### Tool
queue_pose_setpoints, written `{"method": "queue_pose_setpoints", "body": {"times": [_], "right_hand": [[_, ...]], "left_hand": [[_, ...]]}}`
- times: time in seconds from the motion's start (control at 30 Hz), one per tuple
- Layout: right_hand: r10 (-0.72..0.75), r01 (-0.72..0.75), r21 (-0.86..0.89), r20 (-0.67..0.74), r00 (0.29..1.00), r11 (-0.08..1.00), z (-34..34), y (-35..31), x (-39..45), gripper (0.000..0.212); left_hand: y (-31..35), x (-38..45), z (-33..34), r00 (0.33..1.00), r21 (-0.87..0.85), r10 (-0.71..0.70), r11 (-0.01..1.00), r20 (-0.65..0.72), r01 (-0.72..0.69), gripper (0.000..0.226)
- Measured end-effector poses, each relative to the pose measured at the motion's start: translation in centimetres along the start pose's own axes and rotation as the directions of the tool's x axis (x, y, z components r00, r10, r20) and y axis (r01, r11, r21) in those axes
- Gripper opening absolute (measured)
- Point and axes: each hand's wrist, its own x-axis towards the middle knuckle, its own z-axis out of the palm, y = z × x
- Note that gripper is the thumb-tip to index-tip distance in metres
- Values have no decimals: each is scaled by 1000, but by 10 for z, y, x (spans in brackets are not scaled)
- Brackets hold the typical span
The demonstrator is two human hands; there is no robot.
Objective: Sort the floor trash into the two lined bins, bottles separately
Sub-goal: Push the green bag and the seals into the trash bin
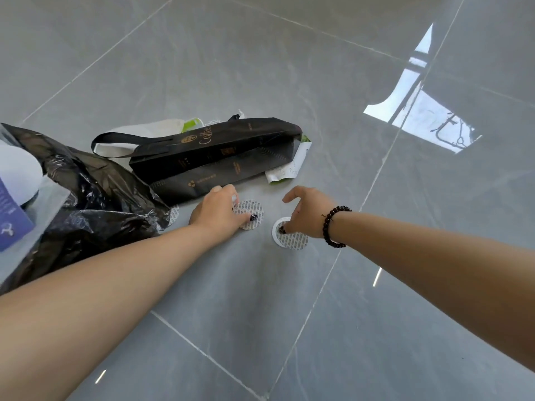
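— Lying flat on the grey tile floor (347,285), which disc is nearer a hand?

— Both are under fingers. The left hand (215,211) pinches the printed foil seal (251,213) at its near edge, thumb on top, so the disc extends away to the hand's right. The right hand (307,211) presses a fingertip onto the second seal (291,237), which lies just below it toward the camera; its other fingers hang loosely curled, gripping nothing.

— Any long axis to mind?

— None; they are round, thin, papery, likely hard to lift off glossy tile without sliding to an edge.

— And around them?

— A black coffee bag (220,157) of matte fabric lies on its side just beyond, a crumpled receipt (289,166) at its end, and a shiny black bin liner (95,198) sits left, with another seal (174,214) peeking from under it
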Motion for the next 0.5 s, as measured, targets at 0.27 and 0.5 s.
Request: {"method": "queue_pose_setpoints", "body": {"times": [0.27, 0.5], "right_hand": [[9, -2, -289, 22, 1000, 957, 10, 13, 3, 31], [-15, 21, -259, 25, 1000, 966, 14, 28, -8, 57]], "left_hand": [[-42, -17, -19, 960, -312, -199, 941, -195, 131, 22], [-47, -18, -45, 882, -426, -365, 878, -299, 220, 16]]}}
